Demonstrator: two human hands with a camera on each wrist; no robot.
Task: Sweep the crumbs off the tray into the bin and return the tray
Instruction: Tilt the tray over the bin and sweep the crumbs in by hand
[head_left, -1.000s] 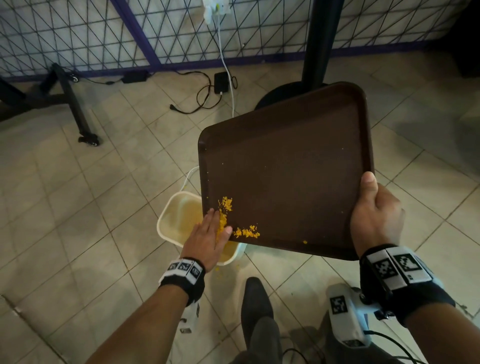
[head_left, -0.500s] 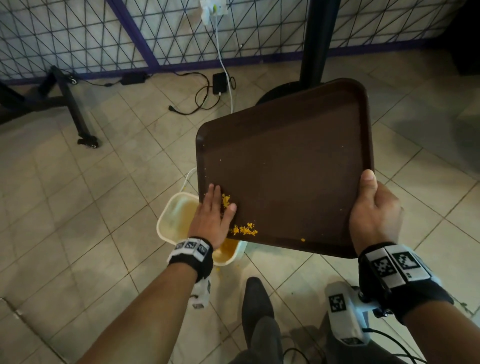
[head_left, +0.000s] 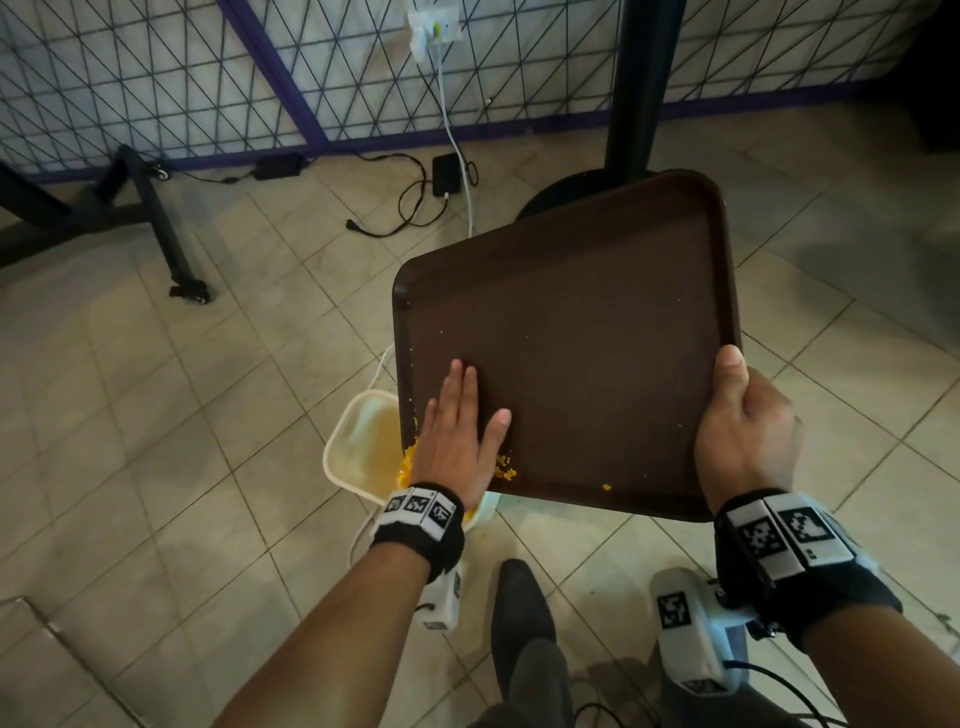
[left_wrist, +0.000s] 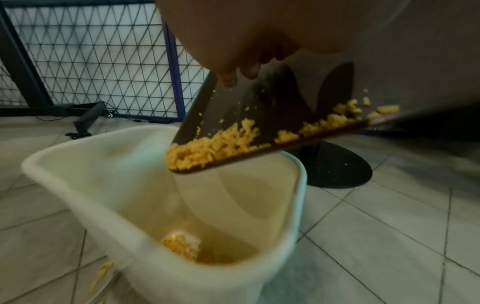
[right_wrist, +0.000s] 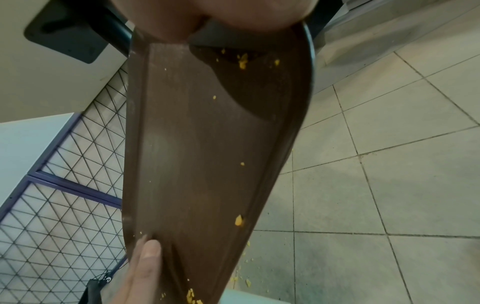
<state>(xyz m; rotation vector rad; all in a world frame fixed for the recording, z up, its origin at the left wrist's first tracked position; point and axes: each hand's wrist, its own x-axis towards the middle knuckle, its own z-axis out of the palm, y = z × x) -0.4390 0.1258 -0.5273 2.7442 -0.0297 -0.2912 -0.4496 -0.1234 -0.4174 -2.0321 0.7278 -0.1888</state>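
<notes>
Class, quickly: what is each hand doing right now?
Left hand: open, fingers flat on the brown tray.
Right hand: closed, holding the tray's edge.

Dark brown tray (head_left: 597, 332); yellow-orange crumbs (left_wrist: 215, 144); cream-white bin (head_left: 358, 441); beige tiled floor (head_left: 156, 415); black-and-white patterned wristbands (head_left: 418, 509); black diamond-mesh fence (head_left: 156, 78), purple-framed.

left hand (head_left: 460, 441): flat, fingers straight, palm down | right hand (head_left: 745, 436): curled, thumb on top
</notes>
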